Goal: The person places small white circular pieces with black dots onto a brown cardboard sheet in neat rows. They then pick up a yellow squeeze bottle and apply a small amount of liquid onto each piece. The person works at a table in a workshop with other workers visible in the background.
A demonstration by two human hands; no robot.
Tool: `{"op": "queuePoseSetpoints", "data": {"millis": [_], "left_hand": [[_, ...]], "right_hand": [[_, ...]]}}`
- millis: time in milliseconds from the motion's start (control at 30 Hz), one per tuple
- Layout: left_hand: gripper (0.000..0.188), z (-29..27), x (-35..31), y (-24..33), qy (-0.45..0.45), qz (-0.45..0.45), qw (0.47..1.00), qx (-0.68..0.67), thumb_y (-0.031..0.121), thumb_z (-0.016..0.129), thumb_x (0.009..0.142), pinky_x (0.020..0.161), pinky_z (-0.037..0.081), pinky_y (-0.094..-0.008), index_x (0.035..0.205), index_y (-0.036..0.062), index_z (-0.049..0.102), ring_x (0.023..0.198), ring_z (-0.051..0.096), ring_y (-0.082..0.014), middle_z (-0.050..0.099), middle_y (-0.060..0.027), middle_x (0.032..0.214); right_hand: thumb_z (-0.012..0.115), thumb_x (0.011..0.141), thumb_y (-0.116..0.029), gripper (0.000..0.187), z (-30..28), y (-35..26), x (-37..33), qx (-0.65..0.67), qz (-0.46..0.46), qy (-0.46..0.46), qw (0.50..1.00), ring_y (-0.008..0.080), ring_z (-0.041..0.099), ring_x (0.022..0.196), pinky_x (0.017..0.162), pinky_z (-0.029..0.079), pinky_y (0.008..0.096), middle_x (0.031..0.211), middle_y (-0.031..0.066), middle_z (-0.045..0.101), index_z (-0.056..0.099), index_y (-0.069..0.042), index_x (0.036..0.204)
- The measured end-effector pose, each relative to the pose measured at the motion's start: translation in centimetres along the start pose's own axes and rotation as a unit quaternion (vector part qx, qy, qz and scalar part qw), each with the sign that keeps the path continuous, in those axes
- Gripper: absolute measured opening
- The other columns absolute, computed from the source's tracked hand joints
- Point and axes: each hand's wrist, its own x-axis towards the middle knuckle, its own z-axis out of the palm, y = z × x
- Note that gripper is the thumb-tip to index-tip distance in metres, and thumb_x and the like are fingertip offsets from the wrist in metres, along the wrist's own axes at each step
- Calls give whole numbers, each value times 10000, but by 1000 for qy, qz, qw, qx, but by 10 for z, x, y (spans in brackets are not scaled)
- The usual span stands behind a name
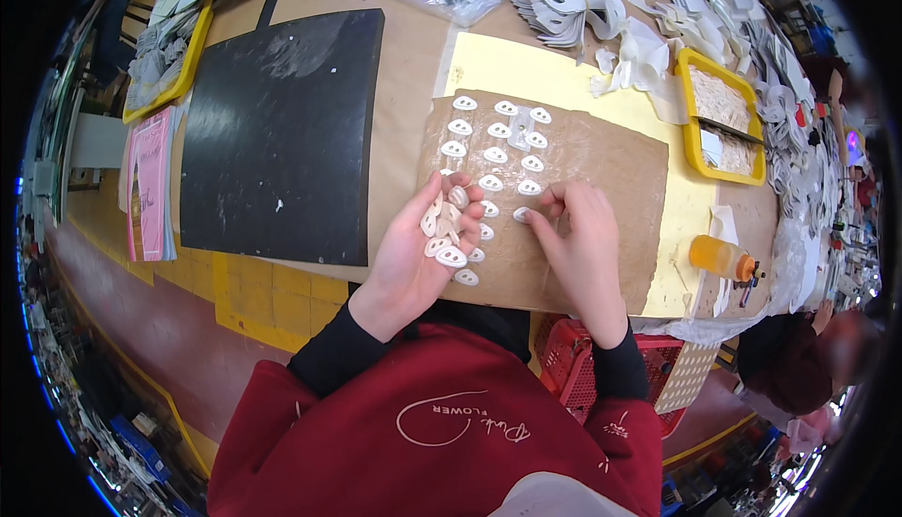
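Rounded white shape [564, 500], left fingers [471, 227] curled round white pieces [451, 257], right fingers [540, 228] pinching one [520, 215], brown sheet [611, 197] bare to right edge.

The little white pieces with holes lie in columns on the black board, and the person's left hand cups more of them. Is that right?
Not quite: the little white pieces lie in columns on the brown sheet, not on the black board, which is off to its left in the head view. The left hand does cup more of them.
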Motion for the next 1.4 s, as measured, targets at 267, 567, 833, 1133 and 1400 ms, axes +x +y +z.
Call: {"op": "queuePoseSetpoints", "data": {"millis": [267,567,833,1133,1400], "left_hand": [[318,8,3,-17,11,44,999,19,286,397,1058,835,507,-291,1250,50,491,1006,581,-160,573,-80,1146],[287,4,3,-27,19,65,997,33,262,404,1055,782,471,-260,1252,76,498,918,553,-120,571,-53,1076],[316,-9,-6,5,-41,26,991,126,283,389,1061,522,338,-197,1229,37,494,613,421,-62,529,-34,913],[422,-10,-10,8,-48,-2,989,143,370,327,1072,517,338,-199,1212,14,507,607,425,-63,548,-37,885],[460,-9,-11,-1,-23,-27,976,213,401,312,1070,502,322,-207,1187,16,536,541,376,-59,550,-14,780]], "right_hand": [[789,737,-44,241,-3,-39,-24,180,-34,-77,980,191,586,743,661,469,292,831,74,608,635,-37,922],[732,825,-44,93,-4,-35,-32,250,85,-103,959,171,609,668,615,479,276,831,77,633,692,-19,905],[695,836,-71,101,-7,4,-29,143,102,-63,982,264,607,859,774,477,342,873,98,646,721,-24,921],[746,783,-108,108,-1,5,-31,63,71,-73,993,257,567,817,732,449,353,811,76,598,702,-18,824],[784,721,-115,194,5,6,-28,-21,54,-26,998,276,539,872,778,430,394,887,70,548,674,-59,870]]}}
